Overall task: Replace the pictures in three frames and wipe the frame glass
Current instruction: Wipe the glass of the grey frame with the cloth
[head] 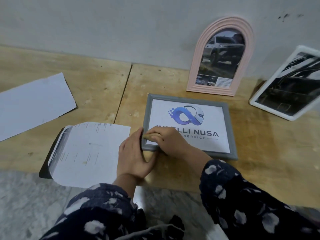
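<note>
Nearest, the person's left hand (133, 156) braces the left edge of the gray frame (189, 126), its grip loose, fingers straight against the molding. The right hand (167, 140) has its grip pinched on a small tan cloth (150, 135), pressed to the glass at the frame's lower left corner. The frame lies flat on the wooden bench (259, 153) with a logo print already inside, so wiping looks like the step in hand. 2 loose paper sheets (90, 153) lie to the left. Farther back, a pink arched frame (221, 57) and a white frame (287, 85) lean against the wall, both holding car photos. The next move likely calls for sweeping the cloth across the remaining glass while the left hand steadies the frame.
</note>
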Action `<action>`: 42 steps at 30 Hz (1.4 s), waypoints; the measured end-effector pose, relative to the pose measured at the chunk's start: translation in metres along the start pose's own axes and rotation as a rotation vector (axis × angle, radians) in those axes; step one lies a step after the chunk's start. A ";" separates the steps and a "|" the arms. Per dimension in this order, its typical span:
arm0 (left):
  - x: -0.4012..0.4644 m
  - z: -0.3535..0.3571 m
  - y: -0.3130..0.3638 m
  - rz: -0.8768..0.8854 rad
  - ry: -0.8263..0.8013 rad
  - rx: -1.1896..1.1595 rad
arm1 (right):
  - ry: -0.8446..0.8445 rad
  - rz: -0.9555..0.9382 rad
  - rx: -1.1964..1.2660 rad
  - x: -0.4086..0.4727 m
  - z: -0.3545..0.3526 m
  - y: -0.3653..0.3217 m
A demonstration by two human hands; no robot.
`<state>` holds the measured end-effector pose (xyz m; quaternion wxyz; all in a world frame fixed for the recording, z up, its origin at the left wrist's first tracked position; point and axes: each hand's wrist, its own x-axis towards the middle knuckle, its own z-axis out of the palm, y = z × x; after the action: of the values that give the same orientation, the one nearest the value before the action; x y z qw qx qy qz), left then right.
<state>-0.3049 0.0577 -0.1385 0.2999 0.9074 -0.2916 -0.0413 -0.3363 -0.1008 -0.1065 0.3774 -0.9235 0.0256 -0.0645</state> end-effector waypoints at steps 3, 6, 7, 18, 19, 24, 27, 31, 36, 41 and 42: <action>0.000 0.001 0.001 0.061 -0.017 0.077 | -0.001 0.265 0.090 0.014 -0.035 0.010; 0.002 0.003 0.001 0.056 -0.013 0.098 | 0.112 0.349 0.019 0.045 -0.065 0.025; 0.002 0.003 0.002 0.056 -0.007 0.100 | 0.148 0.347 -0.012 0.058 -0.071 0.029; 0.005 0.004 -0.001 0.024 -0.005 0.147 | 0.156 0.312 -0.353 0.136 -0.030 0.062; 0.005 0.004 -0.001 0.018 -0.009 0.158 | 0.168 0.313 -0.334 0.137 -0.029 0.064; 0.004 0.005 0.000 0.008 -0.021 0.190 | 0.178 0.306 -0.381 0.124 -0.036 0.076; 0.005 0.005 -0.001 0.003 -0.015 0.191 | 0.159 0.244 -0.428 0.105 -0.045 0.085; 0.004 0.006 0.000 -0.007 -0.025 0.210 | 0.139 0.228 -0.452 0.079 -0.057 0.100; 0.004 0.005 0.001 -0.007 -0.023 0.214 | 0.166 0.229 -0.412 0.059 -0.071 0.115; 0.004 0.006 0.000 -0.003 -0.026 0.233 | 0.182 0.302 -0.486 0.032 -0.091 0.133; 0.004 0.006 0.000 -0.002 -0.026 0.234 | 0.175 0.326 -0.512 0.026 -0.095 0.137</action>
<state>-0.3030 0.0522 -0.1432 0.1880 0.9358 -0.2976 -0.0188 -0.3237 -0.2672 -0.1323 0.1341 -0.9632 0.2211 -0.0737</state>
